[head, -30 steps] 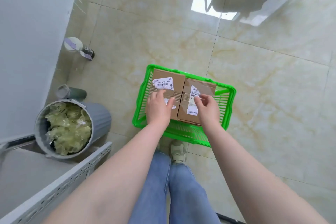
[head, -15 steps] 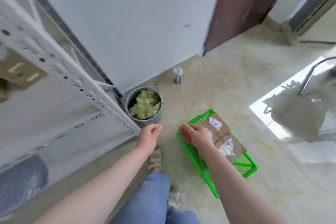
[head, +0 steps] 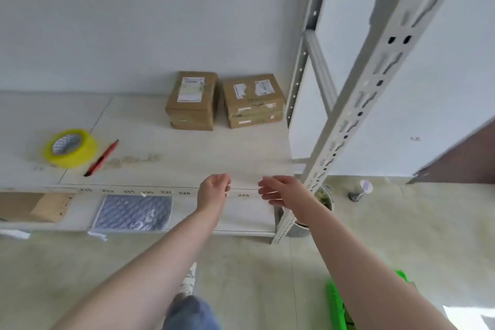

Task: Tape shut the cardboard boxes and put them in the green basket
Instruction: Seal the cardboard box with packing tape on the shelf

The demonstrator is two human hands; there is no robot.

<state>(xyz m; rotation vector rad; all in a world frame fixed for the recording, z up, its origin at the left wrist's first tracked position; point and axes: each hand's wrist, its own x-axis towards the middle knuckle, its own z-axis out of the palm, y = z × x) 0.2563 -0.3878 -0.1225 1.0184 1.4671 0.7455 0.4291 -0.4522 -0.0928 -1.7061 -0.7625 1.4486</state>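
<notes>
Two stacks of cardboard boxes stand at the back of a pale shelf point(head: 187, 158): the left stack point(head: 192, 100) and the right stack point(head: 254, 100), each with white labels on top. A yellow tape roll point(head: 71, 148) lies on the shelf at the left with a red cutter point(head: 101, 158) beside it. My left hand point(head: 214, 190) and my right hand point(head: 281, 190) hover at the shelf's front edge, fingers loose, holding nothing. Only an edge of the green basket point(head: 336, 303) shows on the floor at lower right, behind my right arm.
A white metal shelf upright point(head: 356, 115) rises just right of my right hand. A grey bin point(head: 325, 201) sits behind it, a small bottle point(head: 361, 190) farther right. The lower shelf holds a grey bubble mailer point(head: 134, 211) and brown cardboard point(head: 40, 207).
My view swung up from the basket on the floor to the shelf. Both hands left the boxes in the basket and now reach toward the shelf's front edge, empty.
</notes>
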